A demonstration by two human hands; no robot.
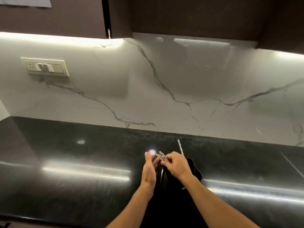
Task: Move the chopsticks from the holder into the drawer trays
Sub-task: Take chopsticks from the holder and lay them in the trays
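Right hand (176,166) curled around a short bundle of pale chopsticks (161,157), whose patterned ends project toward the left hand (149,168). The left hand has straight fingers, its palm facing the bundle ends, just beside them; contact cannot be told. A single chopstick (180,147) rises tilted from behind the right hand, its lower end hidden. A dark holder (195,169) stands under the right wrist on the glossy black bench (82,162). Behind are a veined marble backsplash (164,79), a switch plate (45,67) and dark upper cabinets (197,14).
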